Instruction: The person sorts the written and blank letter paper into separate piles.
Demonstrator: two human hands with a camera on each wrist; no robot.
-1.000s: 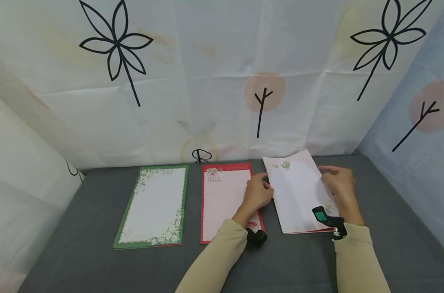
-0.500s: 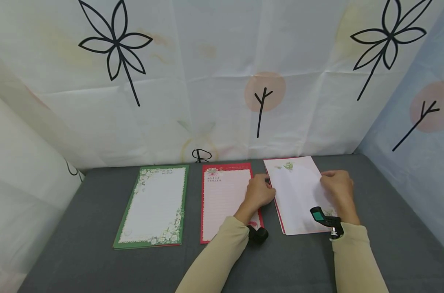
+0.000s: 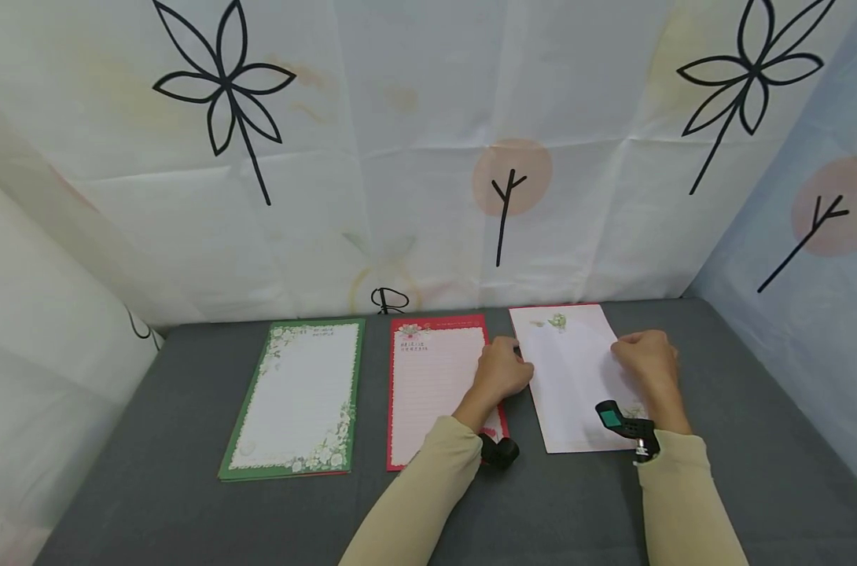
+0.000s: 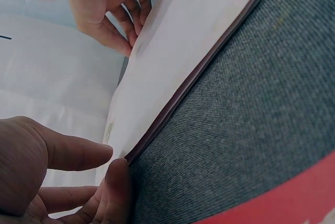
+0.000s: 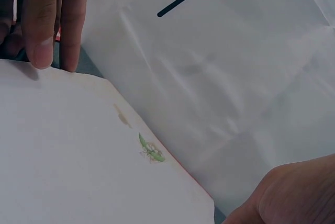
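A stack of white letter paper (image 3: 573, 377) with a small green flower print lies at the right, a thin red edge showing along its top. My left hand (image 3: 501, 368) is at the stack's left edge; in the left wrist view its thumb and a finger pinch that edge near the far end. On the opposite side my right hand (image 3: 648, 363) holds the right edge, thumb over the paper and fingers curled. In the right wrist view only part of the right hand (image 5: 298, 195) shows, at the lower right, its fingertips hidden.
A red-bordered pink lined sheet (image 3: 435, 401) lies left of the stack, partly under my left forearm. Farther left is a green-bordered floral sheet (image 3: 294, 401). All rest on a dark grey cloth (image 3: 188, 519). A patterned white curtain (image 3: 400, 196) hangs behind.
The top paper, bowed and raised at its far end earlier, now lies flatter and squarer over the red-edged sheets below. My right hand has shifted slightly left; the left barely moved.
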